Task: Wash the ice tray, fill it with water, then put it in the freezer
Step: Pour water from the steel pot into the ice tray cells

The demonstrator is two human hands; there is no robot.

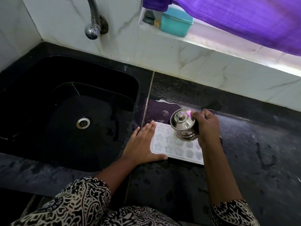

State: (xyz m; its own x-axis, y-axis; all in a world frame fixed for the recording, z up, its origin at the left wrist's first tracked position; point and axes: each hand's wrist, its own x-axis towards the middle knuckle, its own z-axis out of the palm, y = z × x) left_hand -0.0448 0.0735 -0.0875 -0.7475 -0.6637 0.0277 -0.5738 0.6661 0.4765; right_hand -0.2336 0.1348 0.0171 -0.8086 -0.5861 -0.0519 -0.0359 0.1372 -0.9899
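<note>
Nearest, patterned sleeves (pixel 78 198) at the bottom edge, both forearms reaching forward over the black counter (pixel 252 160). Left hand (pixel 143 142) laid flat, fingers released and spread, palm on the counter's edge by the sink, thumb and fingertips pressed along the left and near borders of the ice tray (pixel 177 150); probably there to pin the light tray so that it cannot slide on the wet stone. Tray itself flat on the counter, just right of the seam beside the sink, star-shaped cells facing up, several looking glossy (filled or merely wet, hard to tell). Right hand (pixel 208 128) clenched around a small steel pot (pixel 184 126), tipped toward the tray's far cells and hovering directly above them; shiny round end with a knob turned toward the camera, so the mouth is not readable from here, and no stream visible. Judging by the tilt: filling step in hand, washing seemingly done, freezer yet to come. Beyond the pot, a puddle (pixel 164 103) spread on the counter, a hint that spills come easily here. To the left, the black sink (pixel 68 111) with its drain (pixel 82 122), empty of dishes. Farther back, the tap (pixel 92 22) on the tiled wall, then a teal box (pixel 176 22) on the ledge under a purple curtain (pixel 244 18).
</note>
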